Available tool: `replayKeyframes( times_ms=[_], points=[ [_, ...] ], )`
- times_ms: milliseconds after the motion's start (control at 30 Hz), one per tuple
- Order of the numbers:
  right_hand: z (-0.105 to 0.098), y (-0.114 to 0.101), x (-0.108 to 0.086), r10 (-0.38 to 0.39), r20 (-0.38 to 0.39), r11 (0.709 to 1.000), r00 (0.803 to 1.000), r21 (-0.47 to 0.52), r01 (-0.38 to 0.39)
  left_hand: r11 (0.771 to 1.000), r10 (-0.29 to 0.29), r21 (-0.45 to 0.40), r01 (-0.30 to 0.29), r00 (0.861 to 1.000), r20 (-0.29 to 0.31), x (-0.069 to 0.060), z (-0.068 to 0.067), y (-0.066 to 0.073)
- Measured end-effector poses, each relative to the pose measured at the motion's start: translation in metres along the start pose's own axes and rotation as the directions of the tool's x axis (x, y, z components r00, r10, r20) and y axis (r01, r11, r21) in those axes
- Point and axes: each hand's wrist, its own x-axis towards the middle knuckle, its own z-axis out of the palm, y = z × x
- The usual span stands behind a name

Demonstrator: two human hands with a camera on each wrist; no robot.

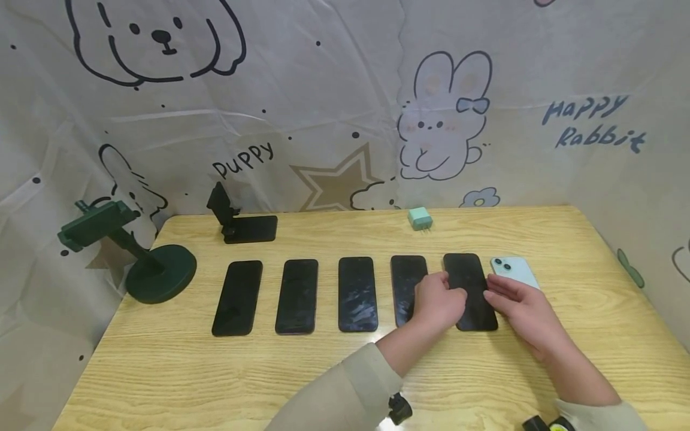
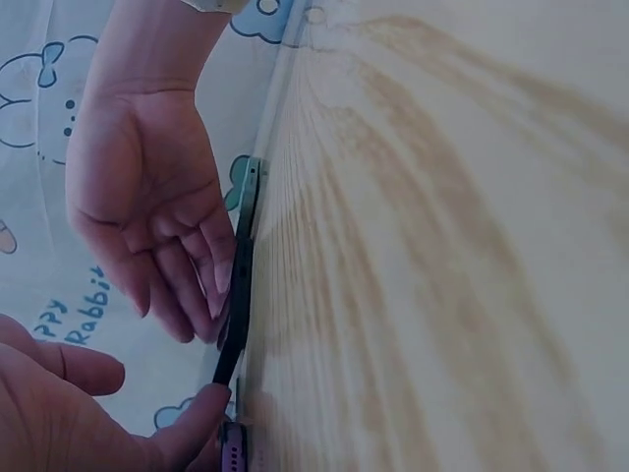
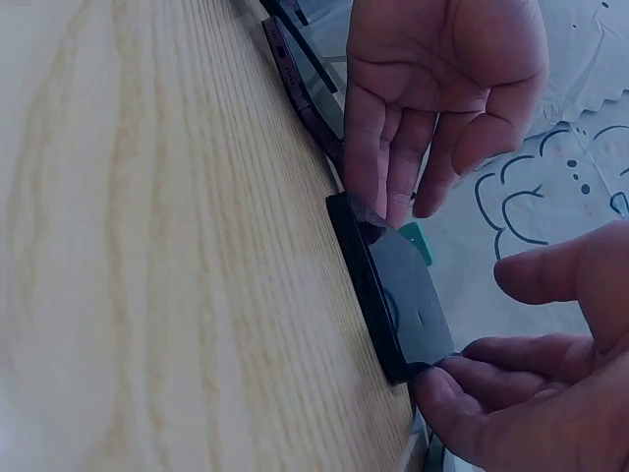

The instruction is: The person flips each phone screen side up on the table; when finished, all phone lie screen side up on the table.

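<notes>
A black-screened phone (image 1: 470,290) lies face up on the wooden table between my two hands. At its left side, my left hand (image 1: 438,302) touches the edge with extended fingertips, and its wrist hides part of the neighbouring dark phone (image 1: 408,278). My right hand (image 1: 525,308) meets the opposite edge, its thumb held apart in the right wrist view, and covers part of a pale blue phone (image 1: 520,270) lying with its cameras up. Glossy reflections show on the middle phone (image 3: 408,300) in the right wrist view. Neither hand wraps around it.
Three more dark phones lie to the left: one phone (image 1: 358,294), another phone (image 1: 297,296) and a third phone (image 1: 237,298). Behind them are a black folding stand (image 1: 250,229) and a mint plug adapter (image 1: 420,219). A green stand (image 1: 162,272) occupies the left edge, beside the printed cloth.
</notes>
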Motion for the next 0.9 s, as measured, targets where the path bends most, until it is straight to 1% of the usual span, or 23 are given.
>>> replayKeyframes(
  times_ms=[133, 233, 300, 367, 433, 467, 533, 600, 633, 700, 800, 900],
  points=[
    [-0.001, 0.0, 0.0, -0.008, 0.014, 0.998, 1.0, -0.055, 0.009, 0.999, 0.016, 0.028, -0.017, 1.0, 0.009, 0.0, 0.0, 0.001],
    [-0.004, 0.001, -0.001, -0.028, -0.002, 0.996, 1.0, -0.086, 0.028, 0.998, 0.038, 0.053, -0.038, 0.999, 0.008, 0.0, 0.001, 0.003],
    [-0.009, 0.002, -0.003, -0.048, -0.034, 0.992, 0.998, -0.12, 0.043, 0.996, 0.062, 0.061, -0.062, 0.998, 0.004, -0.001, 0.002, 0.005],
    [-0.018, 0.004, -0.005, -0.072, -0.085, 0.983, 0.994, -0.174, 0.057, 0.994, 0.093, 0.063, -0.093, 0.996, 0.004, -0.003, 0.005, 0.008],
    [-0.03, 0.007, -0.005, -0.089, -0.138, 0.973, 0.987, -0.224, 0.056, 0.993, 0.113, 0.037, -0.114, 0.993, 0.021, -0.004, 0.01, 0.013],
    [-0.036, 0.01, -0.006, -0.093, -0.163, 0.966, 0.982, -0.256, 0.049, 0.993, 0.113, 0.019, -0.113, 0.993, 0.033, -0.005, 0.013, 0.016],
    [-0.049, 0.015, -0.005, -0.091, -0.205, 0.954, 0.975, -0.297, 0.026, 0.995, 0.101, -0.009, -0.101, 0.993, 0.068, -0.005, 0.021, 0.021],
    [-0.061, 0.02, -0.004, -0.073, -0.216, 0.95, 0.974, -0.314, 0.002, 0.997, 0.072, -0.02, -0.071, 0.992, 0.102, -0.006, 0.032, 0.023],
    [-0.066, 0.023, -0.004, -0.063, -0.213, 0.946, 0.975, -0.324, -0.01, 0.998, 0.056, -0.011, -0.056, 0.991, 0.119, -0.006, 0.037, 0.024],
    [-0.075, 0.028, -0.003, -0.049, -0.191, 0.946, 0.98, -0.323, -0.016, 0.999, 0.03, 0.018, -0.033, 0.989, 0.148, -0.006, 0.049, 0.025],
    [-0.082, 0.033, -0.004, -0.054, -0.146, 0.95, 0.988, -0.313, 0.005, 0.999, -0.025, 0.047, 0.017, 0.986, 0.167, -0.006, 0.063, 0.027],
    [-0.082, 0.035, -0.004, -0.083, -0.123, 0.949, 0.989, -0.313, 0.041, 0.997, -0.07, 0.04, 0.065, 0.985, 0.157, -0.004, 0.075, 0.031]
  ],
)
